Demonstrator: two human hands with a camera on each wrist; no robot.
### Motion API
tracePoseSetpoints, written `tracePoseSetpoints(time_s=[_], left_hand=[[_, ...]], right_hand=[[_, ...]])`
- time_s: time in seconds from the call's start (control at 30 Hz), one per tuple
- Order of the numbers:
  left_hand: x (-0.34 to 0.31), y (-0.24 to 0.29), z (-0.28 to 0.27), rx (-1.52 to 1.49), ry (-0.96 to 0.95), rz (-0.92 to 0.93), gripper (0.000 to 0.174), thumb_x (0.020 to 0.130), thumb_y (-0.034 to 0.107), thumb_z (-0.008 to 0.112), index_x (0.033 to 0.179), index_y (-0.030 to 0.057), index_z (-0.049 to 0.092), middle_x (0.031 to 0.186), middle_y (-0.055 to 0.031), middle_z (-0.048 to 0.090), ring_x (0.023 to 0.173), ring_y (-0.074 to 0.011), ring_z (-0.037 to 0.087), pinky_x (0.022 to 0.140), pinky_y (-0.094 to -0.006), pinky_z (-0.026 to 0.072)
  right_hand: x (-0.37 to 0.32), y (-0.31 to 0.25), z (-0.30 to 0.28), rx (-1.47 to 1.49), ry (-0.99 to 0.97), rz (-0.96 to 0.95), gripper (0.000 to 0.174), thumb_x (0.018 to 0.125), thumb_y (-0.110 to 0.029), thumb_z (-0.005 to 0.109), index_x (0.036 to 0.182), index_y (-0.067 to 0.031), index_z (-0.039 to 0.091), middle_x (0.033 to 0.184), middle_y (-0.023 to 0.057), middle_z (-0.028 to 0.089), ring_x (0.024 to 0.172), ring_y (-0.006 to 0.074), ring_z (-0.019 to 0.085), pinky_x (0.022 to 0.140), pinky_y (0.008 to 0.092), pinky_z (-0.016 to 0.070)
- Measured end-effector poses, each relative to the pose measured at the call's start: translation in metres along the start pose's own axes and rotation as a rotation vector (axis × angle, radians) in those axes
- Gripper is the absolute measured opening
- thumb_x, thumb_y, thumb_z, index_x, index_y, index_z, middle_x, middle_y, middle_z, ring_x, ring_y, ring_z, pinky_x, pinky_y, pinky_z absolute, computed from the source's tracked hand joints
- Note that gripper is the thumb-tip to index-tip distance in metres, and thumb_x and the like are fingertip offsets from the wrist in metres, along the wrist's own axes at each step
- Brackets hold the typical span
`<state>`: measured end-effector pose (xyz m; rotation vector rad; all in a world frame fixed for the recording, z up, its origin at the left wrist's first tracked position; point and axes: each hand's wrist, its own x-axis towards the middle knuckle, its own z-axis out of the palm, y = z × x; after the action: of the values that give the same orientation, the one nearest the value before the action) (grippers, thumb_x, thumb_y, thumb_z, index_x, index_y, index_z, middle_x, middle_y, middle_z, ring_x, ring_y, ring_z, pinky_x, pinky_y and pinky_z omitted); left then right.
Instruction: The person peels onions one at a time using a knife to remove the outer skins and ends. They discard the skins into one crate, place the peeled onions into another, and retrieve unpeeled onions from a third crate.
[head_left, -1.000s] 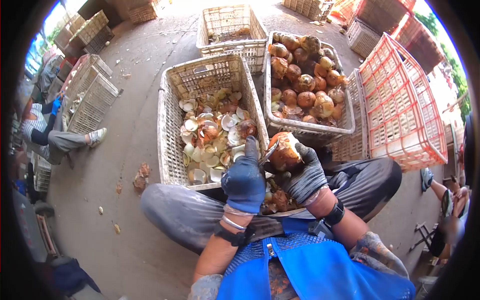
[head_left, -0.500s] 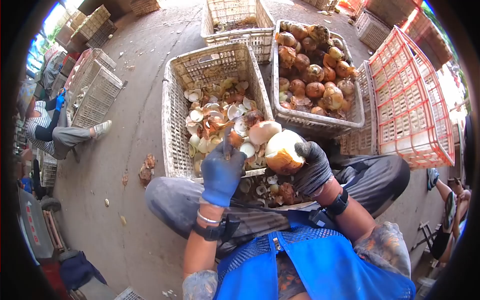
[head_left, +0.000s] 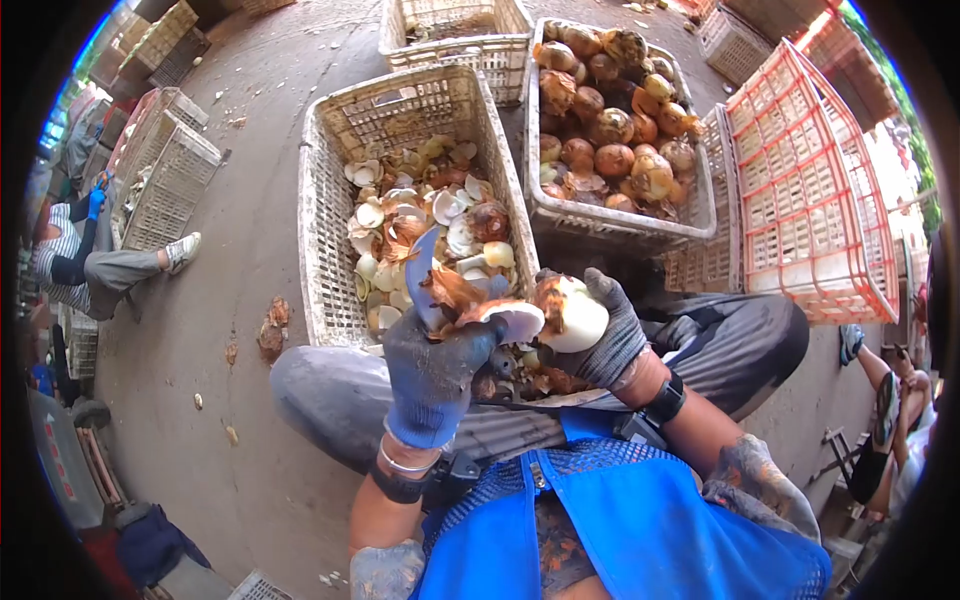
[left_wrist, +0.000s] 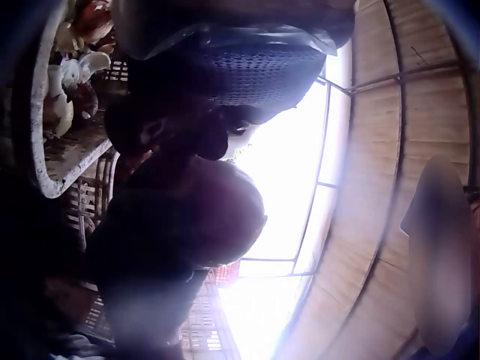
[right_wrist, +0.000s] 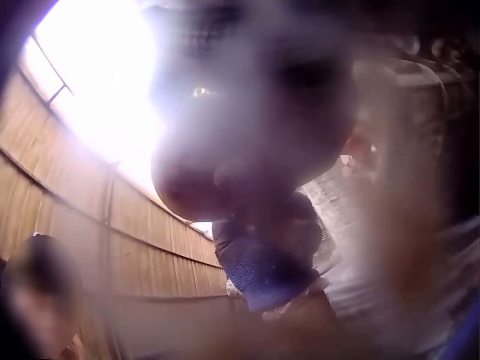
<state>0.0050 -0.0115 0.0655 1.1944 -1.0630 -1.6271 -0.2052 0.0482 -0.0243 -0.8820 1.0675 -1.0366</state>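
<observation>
My blue-gloved left hand (head_left: 430,375) grips a knife with a curved blade (head_left: 420,265) pointing up, and holds a piece of onion layer and brown skin (head_left: 515,318) against it. Close to its right, my right hand (head_left: 612,335), in a dark grey glove, has its fingers round a partly peeled onion (head_left: 578,318), white on one side and brown on the other. In the left wrist view a rounded shape (left_wrist: 225,214) is dark and blurred. The right wrist view is mostly blurred, with a blue glove (right_wrist: 262,277) low in the middle.
A crate of peelings (head_left: 312,220) stands in front, with a crate of whole onions (head_left: 620,222) to its right. Beyond is another crate (head_left: 490,52); a red-and-white crate (head_left: 805,190) leans at right. More peelings lie below the hands. A person (head_left: 75,250) sits at far left.
The onion shows a white side that was brown a second ago. My left hand has turned the blade upward and holds a loose piece of layer and skin, slightly apart from the onion.
</observation>
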Motion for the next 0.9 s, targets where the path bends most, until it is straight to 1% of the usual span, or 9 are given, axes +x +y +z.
tracePoseSetpoints(time_s=[0.07,0.13,0.2,0.23,0.3,0.43,0.53,0.73,0.9], left_hand=[[0.01,0.004,-0.012,0.274,-0.006,0.062,0.018,0.089,0.005,0.073,0.102,-0.0067,0.075,0.086,-0.01,0.077,0.06,-0.0115,0.07,0.054,-0.0264,0.0551],[0.058,-0.03,-0.025,0.823,0.201,0.744,0.043,0.089,0.014,0.081,0.123,-0.0083,0.067,0.095,-0.014,0.078,0.077,-0.0196,0.075,0.069,-0.0328,0.0609],[0.068,-0.063,-0.027,-0.338,0.07,0.16,0.057,0.086,0.018,0.085,0.132,-0.0076,0.062,0.107,-0.0174,0.077,0.083,-0.0252,0.077,0.072,-0.0342,0.0613],[0.058,-0.073,-0.023,-0.335,0.064,0.157,0.057,0.086,0.018,0.085,0.132,-0.0076,0.062,0.107,-0.0174,0.077,0.083,-0.0252,0.077,0.072,-0.0342,0.0613],[0.026,-0.065,0.009,0.576,-0.054,0.737,0.053,0.091,0.019,0.079,0.135,-0.0034,0.061,0.106,-0.0151,0.077,0.089,-0.0219,0.075,0.081,-0.0366,0.0606],[0.019,-0.058,0.021,0.917,-0.011,0.872,0.06,0.083,0.01,0.075,0.14,0.0008,0.06,0.11,-0.0195,0.074,0.082,-0.0351,0.075,0.071,-0.0391,0.0609],[0.022,-0.062,0.02,0.96,0.019,0.971,0.062,0.081,0.006,0.07,0.142,0.0022,0.06,0.102,-0.0185,0.076,0.075,-0.0355,0.074,0.067,-0.0404,0.0601],[0.03,-0.067,0.019,1.123,0.106,0.709,0.071,0.077,0.007,0.069,0.146,-0.0006,0.054,0.096,-0.0215,0.073,0.07,-0.0359,0.07,0.066,-0.0427,0.0579],[0.039,-0.066,0.006,0.626,-0.029,0.544,0.046,0.088,0.011,0.072,0.132,-0.0011,0.067,0.102,-0.0203,0.076,0.086,-0.0291,0.075,0.078,-0.0371,0.0594]], right_hand=[[0.001,0.006,-0.006,1.181,0.044,0.323,0.048,0.097,-0.042,0.065,0.131,-0.0085,0.062,0.127,0.0112,0.069,0.114,0.0319,0.068,0.095,0.0531,0.0557],[-0.001,0.008,-0.009,1.198,0.058,0.334,0.046,0.096,-0.044,0.066,0.128,-0.0107,0.064,0.123,0.0097,0.07,0.112,0.0321,0.068,0.095,0.0557,0.0554],[0.001,-0.004,-0.001,1.155,0.095,0.266,0.047,0.096,-0.044,0.067,0.129,-0.0109,0.063,0.122,0.0104,0.07,0.112,0.0311,0.067,0.095,0.0568,0.0553],[0.001,-0.003,-0.002,1.16,0.098,0.261,0.047,0.096,-0.044,0.067,0.129,-0.0109,0.063,0.122,0.0104,0.07,0.112,0.0311,0.067,0.095,0.0568,0.0553],[0.003,0.0,-0.004,1.173,0.1,0.261,0.047,0.096,-0.042,0.067,0.131,-0.0116,0.061,0.123,0.0104,0.069,0.112,0.0299,0.067,0.095,0.0573,0.0546],[0.007,0.005,-0.001,1.201,0.085,0.262,0.046,0.096,-0.037,0.067,0.133,-0.0108,0.06,0.123,0.01,0.068,0.111,0.0287,0.066,0.095,0.0559,0.0543],[0.006,0.007,-0.001,1.115,0.0,0.192,0.046,0.094,-0.032,0.067,0.133,-0.009,0.059,0.124,0.009,0.067,0.112,0.0278,0.066,0.098,0.051,0.0539],[0.002,-0.007,0.006,0.701,-0.009,0.045,0.072,0.082,-0.031,0.076,0.143,-0.0008,0.052,0.124,0.0125,0.067,0.109,0.025,0.068,0.094,0.0417,0.0578],[-0.003,-0.02,0.014,0.807,-0.047,0.123,0.078,0.083,-0.032,0.075,0.148,0.0012,0.047,0.126,0.0151,0.065,0.108,0.0281,0.069,0.094,0.0439,0.0595]])
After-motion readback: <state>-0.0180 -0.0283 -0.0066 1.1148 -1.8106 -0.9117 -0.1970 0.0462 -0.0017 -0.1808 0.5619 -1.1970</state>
